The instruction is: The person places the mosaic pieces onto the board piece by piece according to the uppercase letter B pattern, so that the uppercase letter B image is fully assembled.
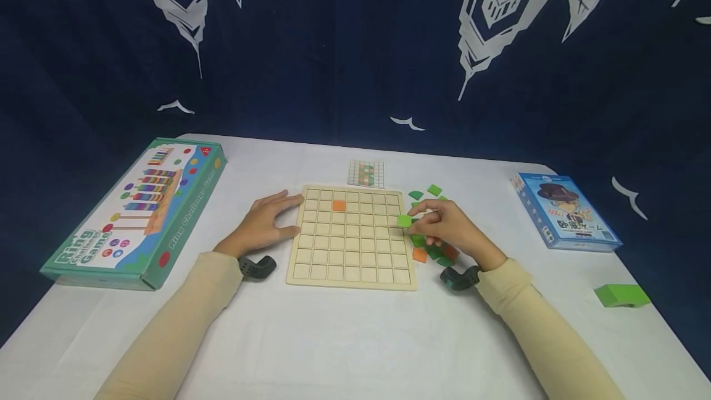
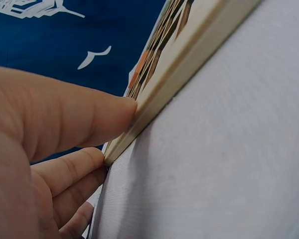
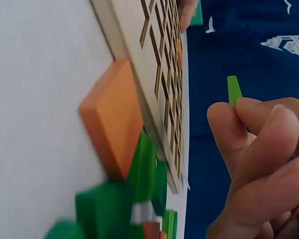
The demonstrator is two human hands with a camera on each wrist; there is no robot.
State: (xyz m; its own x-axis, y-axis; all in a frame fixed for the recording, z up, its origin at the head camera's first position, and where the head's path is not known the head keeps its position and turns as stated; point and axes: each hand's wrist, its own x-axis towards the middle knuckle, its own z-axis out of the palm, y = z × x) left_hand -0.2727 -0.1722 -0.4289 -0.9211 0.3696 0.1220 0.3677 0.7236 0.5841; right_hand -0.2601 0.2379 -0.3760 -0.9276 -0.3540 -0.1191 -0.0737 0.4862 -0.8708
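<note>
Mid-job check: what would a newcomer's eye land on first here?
Probably the pale gridded board in the middle of the table, with one orange square near its far side. Next, the bright green piece that the right hand pinches by the board's right edge, beside loose green and orange pieces. The large green game box on the table's left also stands out.

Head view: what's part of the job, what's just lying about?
In use:
grid board, left hand at its edge
light-green tile, pinched by right hand
orange tile on the board
loose tiles beside it
pattern card, probably the reference

Likely just lying about:
Ring Challenge Game box
blue box
green block
</note>
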